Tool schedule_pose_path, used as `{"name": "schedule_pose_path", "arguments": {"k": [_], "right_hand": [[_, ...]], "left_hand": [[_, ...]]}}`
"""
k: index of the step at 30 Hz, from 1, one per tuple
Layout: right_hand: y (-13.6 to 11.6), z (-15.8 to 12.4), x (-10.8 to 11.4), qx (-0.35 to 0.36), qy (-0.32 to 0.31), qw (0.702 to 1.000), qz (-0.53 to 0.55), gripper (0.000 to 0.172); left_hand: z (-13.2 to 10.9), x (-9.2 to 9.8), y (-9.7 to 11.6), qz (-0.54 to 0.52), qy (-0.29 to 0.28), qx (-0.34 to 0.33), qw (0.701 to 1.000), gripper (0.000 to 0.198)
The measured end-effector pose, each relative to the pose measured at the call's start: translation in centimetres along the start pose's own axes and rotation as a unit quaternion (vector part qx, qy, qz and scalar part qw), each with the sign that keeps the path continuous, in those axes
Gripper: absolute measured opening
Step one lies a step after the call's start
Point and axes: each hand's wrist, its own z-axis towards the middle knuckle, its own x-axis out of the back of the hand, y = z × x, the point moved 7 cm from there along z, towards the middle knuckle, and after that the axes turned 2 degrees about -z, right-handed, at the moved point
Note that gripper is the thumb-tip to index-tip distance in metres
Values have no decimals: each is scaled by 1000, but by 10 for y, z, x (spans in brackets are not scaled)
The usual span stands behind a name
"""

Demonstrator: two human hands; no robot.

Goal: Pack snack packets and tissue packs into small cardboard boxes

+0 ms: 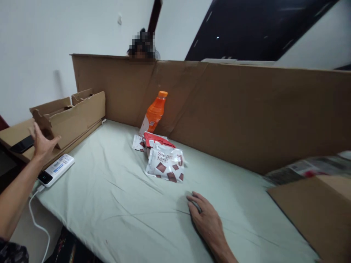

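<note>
Head view, and both hands are out over a tabletop (115,204) covered with a pale green cloth. Left hand (42,144) is up at the far left edge, palm forward, fingers (37,131) spread loosely, right against the flattened cardboard box (74,117) lying there; it looks to be touching the cardboard, though from this angle I can't be sure. Just below that hand lies a white power bank (56,170), its white cable (38,223) trailing down off the edge. A black phone (22,144) rests on the cardboard just left of the hand.

Right hand (208,219) lies flat on the cloth, palm down, fingers close together and pointing towards the middle, holding nothing. Near it, but apart, sits a small heap of snack packets (164,162), white with brown squares, one red packet (156,140) tucked in at the back. Behind the heap an orange bottle (153,113) leans against the tall cardboard wall (246,120) running across the back. Another brown box (320,208) pokes in at the right, with printed paper (301,168) behind it.
</note>
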Motion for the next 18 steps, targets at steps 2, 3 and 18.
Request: {"name": "schedule_pose_path", "arguments": {"k": [2,3,18], "right_hand": [[-17,4,4,-6,-14,1000,-6,35],[-24,5,6,-14,-19,1000,-15,34],[-40,-37,99,-14,-60,993,-101,31]], "left_hand": [[-22,-3,22,4,4,4,1000,118],[-33,-9,35,1,6,-6,1000,115],[-354,-203,267,-150,-582,-565,566,75]]}}
